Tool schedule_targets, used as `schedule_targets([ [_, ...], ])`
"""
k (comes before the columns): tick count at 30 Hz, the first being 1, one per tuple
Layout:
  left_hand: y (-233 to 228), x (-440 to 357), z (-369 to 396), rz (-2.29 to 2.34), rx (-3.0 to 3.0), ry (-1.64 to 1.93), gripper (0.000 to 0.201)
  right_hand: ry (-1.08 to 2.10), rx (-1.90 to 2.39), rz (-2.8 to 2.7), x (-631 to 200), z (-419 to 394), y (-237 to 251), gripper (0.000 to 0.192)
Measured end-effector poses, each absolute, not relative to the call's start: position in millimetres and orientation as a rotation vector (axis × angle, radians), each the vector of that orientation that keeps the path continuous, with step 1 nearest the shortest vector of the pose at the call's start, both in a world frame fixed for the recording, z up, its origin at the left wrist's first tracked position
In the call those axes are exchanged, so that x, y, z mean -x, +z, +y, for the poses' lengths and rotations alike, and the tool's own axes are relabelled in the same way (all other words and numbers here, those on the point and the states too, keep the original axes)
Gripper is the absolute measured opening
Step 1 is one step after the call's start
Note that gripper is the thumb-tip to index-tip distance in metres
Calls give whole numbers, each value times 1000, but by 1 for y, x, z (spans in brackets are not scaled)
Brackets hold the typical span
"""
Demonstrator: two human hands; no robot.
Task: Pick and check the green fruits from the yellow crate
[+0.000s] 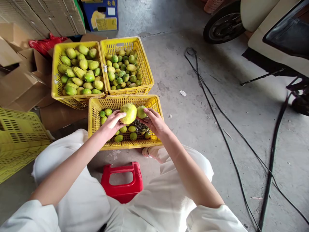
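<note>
Head view: left hand clamps the large yellow-green fruit; right hand clamps a smaller fruit, both over the near crate. Sorting step; each fruit needs a matching crate.

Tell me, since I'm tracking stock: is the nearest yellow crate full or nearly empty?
Nearly empty. The nearest crate holds a thin scatter of small green fruits, its inner walls mostly bare; the far-left crate is heaped.

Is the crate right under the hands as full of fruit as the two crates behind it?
No, the near crate holds a few small green fruits over a bare bottom, while the two far crates are heaped.
</note>
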State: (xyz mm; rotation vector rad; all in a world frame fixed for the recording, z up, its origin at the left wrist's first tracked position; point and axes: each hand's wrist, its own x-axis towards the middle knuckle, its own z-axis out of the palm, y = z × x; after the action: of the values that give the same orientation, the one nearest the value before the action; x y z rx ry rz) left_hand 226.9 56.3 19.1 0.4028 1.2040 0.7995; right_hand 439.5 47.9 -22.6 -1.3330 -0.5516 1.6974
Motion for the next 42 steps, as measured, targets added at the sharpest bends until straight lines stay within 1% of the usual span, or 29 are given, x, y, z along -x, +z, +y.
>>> schedule_targets([
  [2,19,-227,54,1178,-425,790,38,1705,1318,-564,-439,48,-21,59],
  [5,18,-226,54,1135,-436,785,49,1710,1323,-588,-439,47,-19,70],
  [8,14,-225,55,1096,-473,769,53,1679,1363,-602,-440,46,-19,77],
  [10,11,-223,56,1090,-501,762,56,1634,1397,-605,-440,46,-21,79],
  [15,7,-221,56,1065,-519,809,73,1593,1403,-571,-439,46,-23,82],
  [17,7,-220,56,1060,-519,825,71,1622,1359,-558,-439,47,-20,78],
  [21,10,-219,55,1058,-521,822,58,1689,1298,-548,-440,49,-13,64],
  [23,11,-220,55,1065,-512,837,53,1716,1284,-532,-441,49,-11,61],
  [30,4,-223,57,1165,-429,875,38,1742,1263,-578,-443,45,-7,61],
  [34,0,-223,58,1161,-435,868,44,1733,1273,-587,-441,44,-7,66],
  [36,1,-223,58,1161,-441,879,44,1719,1270,-582,-440,44,-7,69],
  [40,6,-224,59,1171,-434,881,31,1698,1264,-576,-440,45,-6,70],
  [42,10,-224,58,1160,-423,858,28,1703,1267,-581,-441,45,-5,68],
])
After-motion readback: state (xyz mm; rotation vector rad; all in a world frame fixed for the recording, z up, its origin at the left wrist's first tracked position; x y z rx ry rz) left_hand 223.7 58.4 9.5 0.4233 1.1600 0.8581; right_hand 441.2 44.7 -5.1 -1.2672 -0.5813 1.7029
